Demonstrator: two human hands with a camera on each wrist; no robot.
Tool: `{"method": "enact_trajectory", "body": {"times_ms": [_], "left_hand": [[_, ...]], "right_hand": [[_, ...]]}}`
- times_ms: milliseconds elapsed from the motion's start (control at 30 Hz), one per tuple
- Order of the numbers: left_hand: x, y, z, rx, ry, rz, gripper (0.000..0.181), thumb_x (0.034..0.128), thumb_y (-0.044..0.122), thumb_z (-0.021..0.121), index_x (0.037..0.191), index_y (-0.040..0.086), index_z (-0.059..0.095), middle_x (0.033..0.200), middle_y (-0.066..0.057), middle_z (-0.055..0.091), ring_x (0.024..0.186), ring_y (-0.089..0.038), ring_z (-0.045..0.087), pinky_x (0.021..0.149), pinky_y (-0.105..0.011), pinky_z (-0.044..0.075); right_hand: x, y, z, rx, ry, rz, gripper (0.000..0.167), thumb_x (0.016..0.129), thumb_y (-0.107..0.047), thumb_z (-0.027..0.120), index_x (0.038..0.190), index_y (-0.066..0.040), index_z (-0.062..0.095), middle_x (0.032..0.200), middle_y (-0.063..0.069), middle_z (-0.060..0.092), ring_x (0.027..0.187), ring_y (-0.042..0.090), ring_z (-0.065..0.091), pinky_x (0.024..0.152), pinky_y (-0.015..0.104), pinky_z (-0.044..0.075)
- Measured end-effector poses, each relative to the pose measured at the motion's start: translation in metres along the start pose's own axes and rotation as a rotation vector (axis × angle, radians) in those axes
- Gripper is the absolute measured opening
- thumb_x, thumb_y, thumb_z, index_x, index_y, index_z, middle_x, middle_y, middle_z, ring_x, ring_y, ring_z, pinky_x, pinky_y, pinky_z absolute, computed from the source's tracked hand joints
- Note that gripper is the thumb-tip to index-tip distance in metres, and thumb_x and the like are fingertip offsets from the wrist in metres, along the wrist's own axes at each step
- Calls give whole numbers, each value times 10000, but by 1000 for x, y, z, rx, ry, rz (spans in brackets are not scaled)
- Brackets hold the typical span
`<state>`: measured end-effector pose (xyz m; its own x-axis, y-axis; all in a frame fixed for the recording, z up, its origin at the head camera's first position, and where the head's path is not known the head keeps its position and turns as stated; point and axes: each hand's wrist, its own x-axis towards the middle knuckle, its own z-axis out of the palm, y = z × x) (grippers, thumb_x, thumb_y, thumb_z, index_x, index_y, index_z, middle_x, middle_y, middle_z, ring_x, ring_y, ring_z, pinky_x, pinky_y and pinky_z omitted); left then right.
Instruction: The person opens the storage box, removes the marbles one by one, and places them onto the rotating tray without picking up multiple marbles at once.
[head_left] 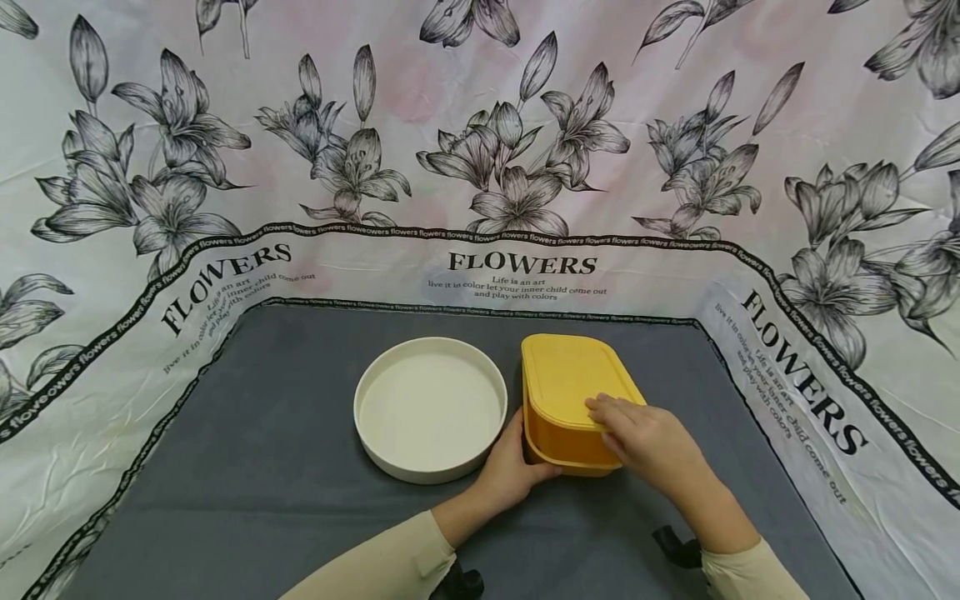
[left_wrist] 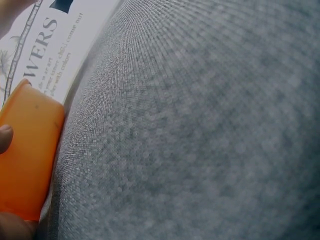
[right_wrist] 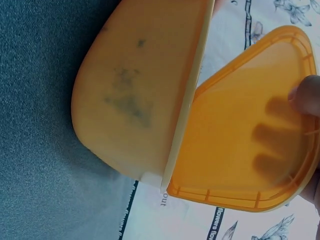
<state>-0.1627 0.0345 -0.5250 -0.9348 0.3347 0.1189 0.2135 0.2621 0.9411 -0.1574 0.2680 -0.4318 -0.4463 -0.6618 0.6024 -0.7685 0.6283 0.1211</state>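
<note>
A yellow box (head_left: 573,446) stands right of a round cream dish, its lid (head_left: 573,375) tilted up at the near end. My left hand (head_left: 504,475) grips the box's near left corner, thumb across the near side. With my right hand (head_left: 652,442) I hold the lid by its near right part. In the right wrist view the lid (right_wrist: 235,145) stands away from the rim of the box (right_wrist: 135,90); finger shadows show through it, and the thumb (right_wrist: 306,95) lies on its edge. Dark patches show through the box wall; what they are, I cannot tell. The left wrist view shows the box (left_wrist: 30,155) in part.
The round cream dish (head_left: 431,408) sits close beside my left hand, its inside bare. A grey cloth (head_left: 262,433) with a white floral border (head_left: 517,275) lies under everything. Dark strap-like pieces (head_left: 678,550) show near both sleeves.
</note>
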Motion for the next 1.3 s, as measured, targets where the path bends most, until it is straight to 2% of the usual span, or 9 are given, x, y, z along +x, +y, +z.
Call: {"method": "enact_trajectory", "body": {"times_ms": [267,533,667,800,900,1067,1133,1233,1300], "left_hand": [[-1,-1,1,-4,-12,2,1055,815,185,896,1632,143,231,1570,-46,443,1390,-195,483,1180,-434,400],[-1,-2,0,-32,-27,21,1061,823,171,889,1634,99,211,1555,-113,450,1366,-248,514,1153,-425,428],[-1,-2,0,-36,-24,37,1040,824,172,888,1624,76,230,1523,-138,473,1339,-270,529,1136,-421,438],[0,-2,-1,-20,-15,57,1027,829,197,887,1617,62,242,1506,-160,485,1333,-296,528,1139,-434,430],[0,-1,-1,-15,-10,64,1022,827,201,889,1616,82,251,1504,-162,490,1344,-302,523,1154,-432,418],[0,-1,-2,-35,-15,71,1025,822,166,889,1620,123,246,1522,-155,479,1367,-291,513,1173,-414,406],[0,-1,-2,-44,-18,71,1031,822,158,888,1624,136,239,1530,-149,472,1376,-283,508,1178,-405,401],[-1,-1,-3,-60,-24,73,1034,822,157,887,1625,157,236,1536,-145,466,1380,-283,505,1180,-394,400],[-1,0,-3,-71,-27,72,1029,822,158,888,1622,162,241,1529,-145,470,1371,-287,511,1171,-391,409]], "right_hand": [[-1,3,-6,19,28,50,501,1124,-356,385,1130,15,721,1120,122,770,974,256,760,773,414,627],[0,10,-10,3,134,60,480,1122,-339,411,1119,15,735,1087,134,777,712,230,735,611,376,610],[1,14,-10,21,189,78,421,1110,-301,463,1107,15,742,1093,118,779,706,219,736,577,342,593],[-1,18,-11,36,205,131,445,1104,-342,470,1106,13,738,1088,104,782,646,166,699,539,270,560],[-3,20,-12,59,218,193,442,1091,-358,492,1110,10,737,1059,99,784,565,124,599,513,195,489],[-5,22,-13,87,290,281,470,1068,-397,530,1073,19,749,999,120,784,609,187,669,603,74,503],[-5,23,-13,103,332,298,381,1037,-332,612,1063,21,755,994,126,785,653,220,706,627,68,524],[-5,26,-12,127,395,318,186,896,-77,748,1058,14,769,967,118,788,648,221,704,620,63,525],[-6,28,-10,137,430,344,259,781,67,772,1034,9,774,950,108,791,636,200,694,606,54,512]]}}
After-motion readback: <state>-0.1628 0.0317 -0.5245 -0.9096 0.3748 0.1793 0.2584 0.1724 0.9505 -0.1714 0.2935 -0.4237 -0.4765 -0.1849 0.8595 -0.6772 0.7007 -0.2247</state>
